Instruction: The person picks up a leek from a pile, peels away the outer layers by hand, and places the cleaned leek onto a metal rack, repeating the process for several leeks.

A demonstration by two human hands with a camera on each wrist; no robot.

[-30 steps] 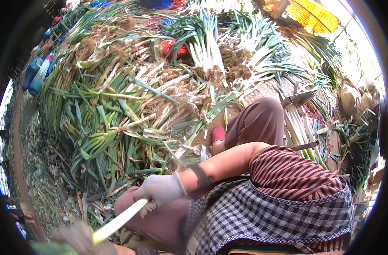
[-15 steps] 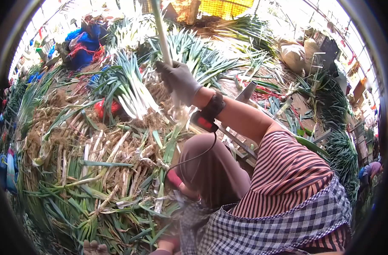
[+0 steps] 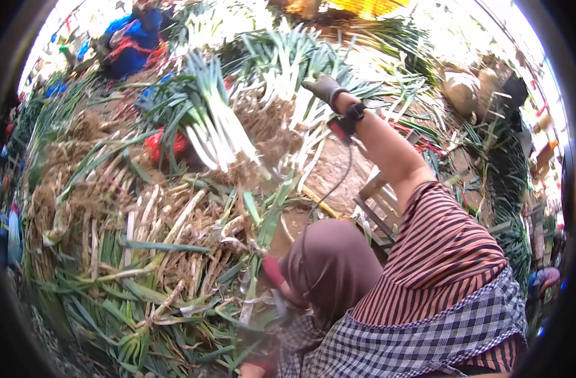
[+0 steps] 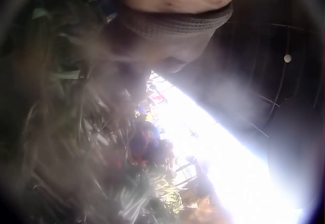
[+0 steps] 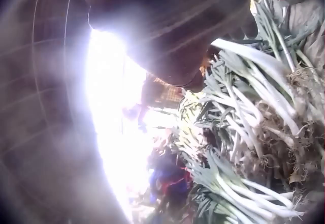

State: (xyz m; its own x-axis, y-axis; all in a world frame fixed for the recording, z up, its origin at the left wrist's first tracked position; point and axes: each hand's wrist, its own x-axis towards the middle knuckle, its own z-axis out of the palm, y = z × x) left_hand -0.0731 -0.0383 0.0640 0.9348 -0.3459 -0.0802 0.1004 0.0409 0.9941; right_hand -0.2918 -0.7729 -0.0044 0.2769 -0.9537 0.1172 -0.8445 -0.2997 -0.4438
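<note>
In the head view, my right hand (image 3: 324, 89), in a grey glove, reaches to the heap of leeks (image 3: 281, 60) at the back. It grips a leek (image 3: 302, 110) by its stalk; the white stalk slants down toward the roots. In the right wrist view, this pale stalk (image 5: 254, 56) runs out from beside the dark, shaded hand (image 5: 188, 46). Only the gloved fingertips of my left hand (image 3: 144, 375) show at the bottom edge of the head view. The left wrist view shows its glove (image 4: 162, 46) with the fingers mostly in shadow, and nothing visible held.
A separate bunch of clean leeks (image 3: 209, 123) lies left of the heap. Untrimmed, dry-looking leeks (image 3: 149, 246) cover the ground in front. A low metal frame (image 3: 375, 211) stands by the raised knee (image 3: 335, 258). Pale sacks (image 3: 461, 91) sit at the back right.
My right hand has gone from the lap, up with a leek, then down onto the back heap. The left hand, first at the leek's leafy end, has dropped to the bottom edge.
</note>
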